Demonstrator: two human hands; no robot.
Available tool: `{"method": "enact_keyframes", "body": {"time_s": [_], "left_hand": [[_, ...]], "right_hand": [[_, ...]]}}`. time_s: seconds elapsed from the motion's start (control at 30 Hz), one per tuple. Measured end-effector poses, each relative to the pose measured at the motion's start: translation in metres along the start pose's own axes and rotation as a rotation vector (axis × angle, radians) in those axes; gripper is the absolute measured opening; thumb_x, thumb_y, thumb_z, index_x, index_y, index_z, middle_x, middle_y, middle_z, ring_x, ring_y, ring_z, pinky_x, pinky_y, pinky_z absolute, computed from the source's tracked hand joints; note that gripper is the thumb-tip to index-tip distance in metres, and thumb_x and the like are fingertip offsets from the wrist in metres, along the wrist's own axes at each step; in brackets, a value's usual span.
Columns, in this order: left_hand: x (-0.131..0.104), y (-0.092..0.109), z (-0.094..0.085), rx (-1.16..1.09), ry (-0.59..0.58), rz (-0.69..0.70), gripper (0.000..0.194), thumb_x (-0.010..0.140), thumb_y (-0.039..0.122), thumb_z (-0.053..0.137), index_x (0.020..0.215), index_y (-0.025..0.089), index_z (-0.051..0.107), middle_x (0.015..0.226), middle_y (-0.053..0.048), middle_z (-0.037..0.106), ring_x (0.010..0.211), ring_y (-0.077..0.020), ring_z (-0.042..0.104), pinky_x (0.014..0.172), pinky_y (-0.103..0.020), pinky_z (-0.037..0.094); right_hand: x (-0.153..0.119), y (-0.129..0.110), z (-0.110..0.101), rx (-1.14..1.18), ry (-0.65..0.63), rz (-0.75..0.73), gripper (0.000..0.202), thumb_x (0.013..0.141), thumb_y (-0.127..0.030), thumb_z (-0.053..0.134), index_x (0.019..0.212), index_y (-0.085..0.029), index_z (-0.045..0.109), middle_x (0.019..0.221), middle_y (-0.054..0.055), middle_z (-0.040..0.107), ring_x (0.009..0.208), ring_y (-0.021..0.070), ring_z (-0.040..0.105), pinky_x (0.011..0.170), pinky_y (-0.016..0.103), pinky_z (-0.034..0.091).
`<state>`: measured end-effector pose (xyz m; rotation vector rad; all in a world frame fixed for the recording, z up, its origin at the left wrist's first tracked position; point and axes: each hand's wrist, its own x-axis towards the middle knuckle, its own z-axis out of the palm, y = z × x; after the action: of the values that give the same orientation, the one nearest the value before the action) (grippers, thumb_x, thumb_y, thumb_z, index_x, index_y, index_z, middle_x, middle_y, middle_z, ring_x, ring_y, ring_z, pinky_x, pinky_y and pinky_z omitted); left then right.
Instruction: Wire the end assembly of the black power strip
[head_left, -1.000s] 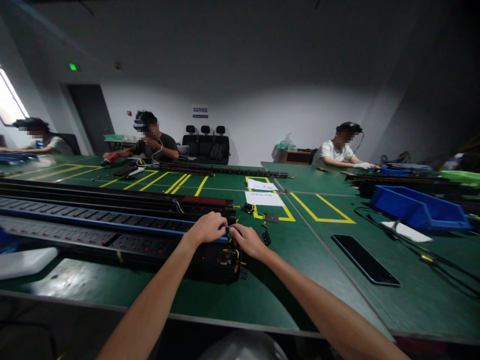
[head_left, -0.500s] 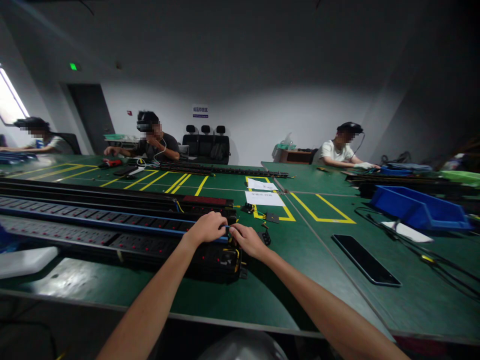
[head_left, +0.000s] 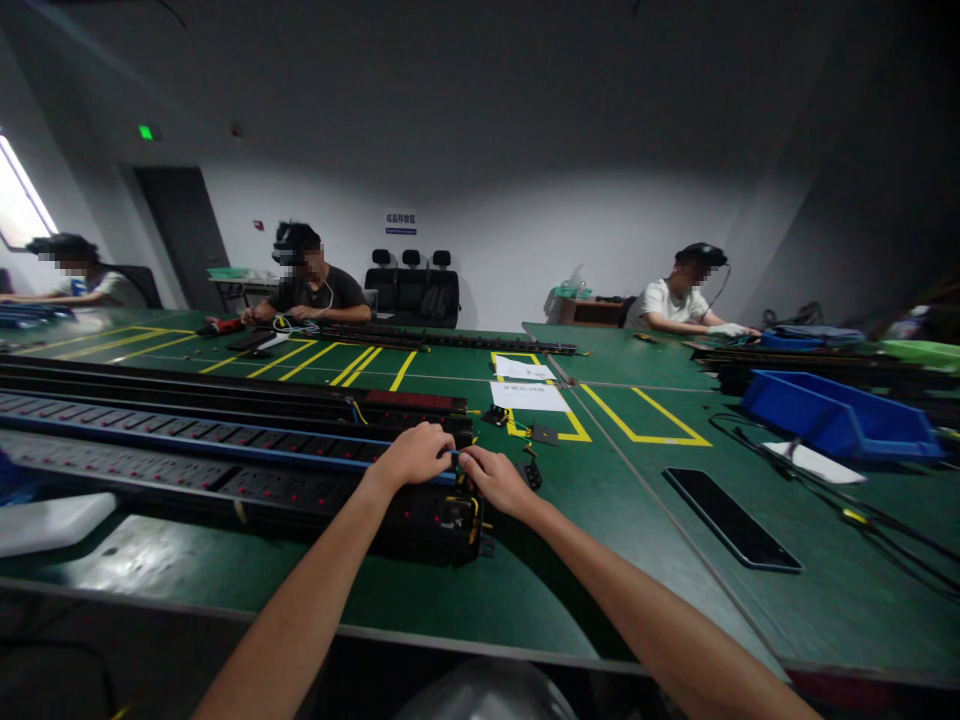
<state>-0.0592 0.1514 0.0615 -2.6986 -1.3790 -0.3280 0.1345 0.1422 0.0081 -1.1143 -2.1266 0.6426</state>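
Observation:
A long blue-edged power strip [head_left: 247,437] with a row of outlets lies across the table. My left hand [head_left: 415,455] is closed over its right end, fingers curled down. At that same end my right hand [head_left: 497,480] has thumb and fingers pinched together, nearly touching the left fingertips; whatever small part they hold is hidden. Nearer to me rests a black power strip [head_left: 300,487] with red-dotted outlets, its right end showing yellow wire [head_left: 474,520]. Just right of the hands lie small black end pieces [head_left: 531,474] and a black plate [head_left: 544,434].
A phone-like black slab [head_left: 731,518] lies on the right, with a blue bin [head_left: 840,415] and black cables [head_left: 892,535] beyond it. White papers [head_left: 529,396] lie by yellow tape markings. At left is a white block [head_left: 56,522]. Several co-workers sit across the table.
My hands stay in the same place on the strip. The co-worker at centre left has lowered a hand from the face to the table.

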Motion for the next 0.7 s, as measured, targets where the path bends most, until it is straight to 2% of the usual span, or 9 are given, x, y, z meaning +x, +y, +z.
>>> {"method": "enact_keyframes", "body": {"time_s": [0.7], "left_hand": [[0.0002,0.0017,-0.0008,-0.006,-0.010,-0.013,0.025,0.090,0.027,0.051,0.100,0.021,0.073,0.097,-0.008,0.068,0.098,-0.0231,0.062,0.087,-0.032,0.049]], "right_hand": [[0.0000,-0.0019,-0.0011,-0.006,-0.002,0.012,0.034,0.103,-0.039,0.039,0.096,-0.020,0.067,0.069,0.001,0.067,0.066,0.0162,0.063,0.061,0.023,0.038]]}}
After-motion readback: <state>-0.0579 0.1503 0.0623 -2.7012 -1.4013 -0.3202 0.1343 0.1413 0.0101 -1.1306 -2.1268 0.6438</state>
